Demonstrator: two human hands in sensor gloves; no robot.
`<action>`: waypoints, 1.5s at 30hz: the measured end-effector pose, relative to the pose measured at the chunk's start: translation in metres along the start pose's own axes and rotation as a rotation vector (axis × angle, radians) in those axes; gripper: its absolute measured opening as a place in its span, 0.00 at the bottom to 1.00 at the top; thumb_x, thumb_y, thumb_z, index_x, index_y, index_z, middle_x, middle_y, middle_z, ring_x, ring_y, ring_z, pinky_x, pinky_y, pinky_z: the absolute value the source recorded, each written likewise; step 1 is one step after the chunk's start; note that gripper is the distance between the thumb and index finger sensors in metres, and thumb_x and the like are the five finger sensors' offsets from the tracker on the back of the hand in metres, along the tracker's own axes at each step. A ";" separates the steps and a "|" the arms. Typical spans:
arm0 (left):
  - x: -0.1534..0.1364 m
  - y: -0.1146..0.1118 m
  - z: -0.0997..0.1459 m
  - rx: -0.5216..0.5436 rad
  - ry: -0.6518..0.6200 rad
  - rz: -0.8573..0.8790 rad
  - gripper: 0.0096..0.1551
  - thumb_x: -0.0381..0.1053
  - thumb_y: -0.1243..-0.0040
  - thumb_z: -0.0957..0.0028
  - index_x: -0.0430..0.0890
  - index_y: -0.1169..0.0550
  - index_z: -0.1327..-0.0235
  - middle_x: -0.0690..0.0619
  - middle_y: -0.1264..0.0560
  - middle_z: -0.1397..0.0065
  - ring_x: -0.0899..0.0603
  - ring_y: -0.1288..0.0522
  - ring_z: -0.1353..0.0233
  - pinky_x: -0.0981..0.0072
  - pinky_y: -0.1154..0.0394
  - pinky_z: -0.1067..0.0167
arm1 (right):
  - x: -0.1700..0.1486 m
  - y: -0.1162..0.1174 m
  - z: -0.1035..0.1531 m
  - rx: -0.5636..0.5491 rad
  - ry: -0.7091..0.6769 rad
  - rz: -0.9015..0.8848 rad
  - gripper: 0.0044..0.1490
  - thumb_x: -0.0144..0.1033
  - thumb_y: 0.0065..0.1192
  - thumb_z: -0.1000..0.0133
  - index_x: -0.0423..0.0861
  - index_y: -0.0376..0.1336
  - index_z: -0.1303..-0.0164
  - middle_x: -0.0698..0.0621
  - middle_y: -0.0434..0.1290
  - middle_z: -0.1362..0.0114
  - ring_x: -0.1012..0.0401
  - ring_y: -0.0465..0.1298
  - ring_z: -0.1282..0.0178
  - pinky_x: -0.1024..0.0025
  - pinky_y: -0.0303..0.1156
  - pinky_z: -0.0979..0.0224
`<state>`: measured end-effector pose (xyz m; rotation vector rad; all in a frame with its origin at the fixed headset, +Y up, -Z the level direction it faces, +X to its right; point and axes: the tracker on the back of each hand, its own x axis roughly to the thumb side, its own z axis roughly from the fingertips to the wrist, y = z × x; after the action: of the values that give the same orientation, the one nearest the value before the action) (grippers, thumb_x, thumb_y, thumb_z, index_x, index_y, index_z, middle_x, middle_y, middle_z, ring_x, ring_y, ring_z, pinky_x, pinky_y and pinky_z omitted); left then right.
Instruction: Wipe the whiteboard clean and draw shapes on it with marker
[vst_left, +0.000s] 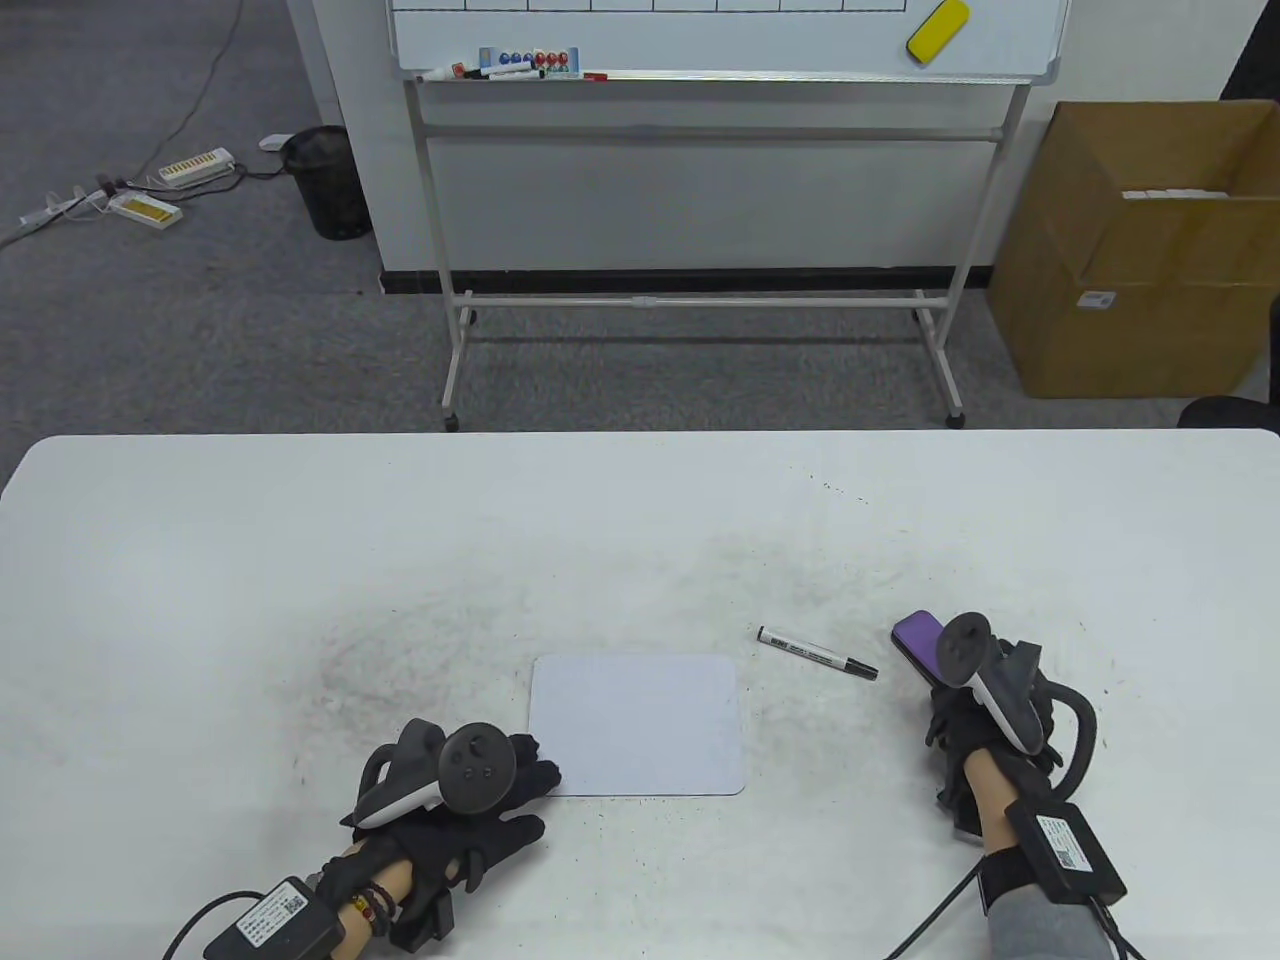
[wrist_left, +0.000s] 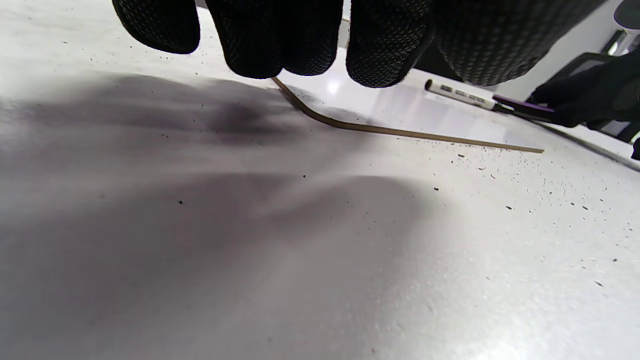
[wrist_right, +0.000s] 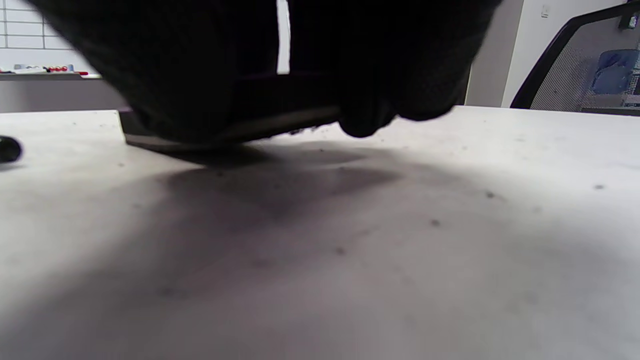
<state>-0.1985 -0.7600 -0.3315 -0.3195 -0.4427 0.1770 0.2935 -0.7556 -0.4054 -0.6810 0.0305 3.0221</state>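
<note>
The left hand (vst_left: 470, 800) is resting on the table (vst_left: 200, 560) with fingers relaxed and holding nothing, its fingertips (vst_left: 540, 775) just at the near left corner of the small whiteboard (vst_left: 638, 725), which is lying flat and looking thin, stiff, light and likely to slide unless pinned at that corner. Further right, the right hand (vst_left: 975, 700) is covering a purple eraser (vst_left: 920, 640), though I cannot tell whether it is gripping it. Between board and eraser the marker (vst_left: 817, 653) is lying free: light, smooth, best pinched mid-barrel.

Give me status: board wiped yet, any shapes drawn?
Small whiteboard looks blank, so the wipe appears done. Right hand rests on the purple eraser; left hand touches the board's corner. Marker lies untouched beside it. No shapes drawn yet.
</note>
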 end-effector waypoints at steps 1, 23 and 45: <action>0.000 0.000 0.000 -0.004 0.000 -0.001 0.38 0.64 0.43 0.59 0.59 0.29 0.31 0.51 0.38 0.16 0.39 0.37 0.17 0.37 0.38 0.25 | -0.001 0.001 0.000 0.004 0.002 -0.008 0.46 0.47 0.74 0.58 0.55 0.60 0.27 0.44 0.67 0.23 0.45 0.76 0.28 0.56 0.75 0.32; 0.000 0.012 0.007 0.038 -0.016 0.046 0.38 0.64 0.43 0.59 0.59 0.28 0.32 0.50 0.37 0.17 0.39 0.36 0.17 0.36 0.38 0.25 | 0.096 -0.038 0.037 -0.125 -0.320 0.091 0.48 0.53 0.72 0.58 0.51 0.62 0.27 0.47 0.67 0.22 0.48 0.75 0.26 0.56 0.74 0.31; -0.001 0.015 0.010 0.032 -0.032 0.063 0.38 0.64 0.43 0.59 0.58 0.28 0.31 0.49 0.36 0.17 0.38 0.34 0.18 0.35 0.37 0.25 | 0.173 0.017 0.015 -0.099 -0.404 0.403 0.34 0.43 0.76 0.59 0.55 0.71 0.40 0.53 0.79 0.36 0.57 0.84 0.42 0.66 0.80 0.44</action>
<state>-0.2054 -0.7436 -0.3288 -0.3001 -0.4611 0.2509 0.1303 -0.7654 -0.4654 -0.0544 0.0037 3.5070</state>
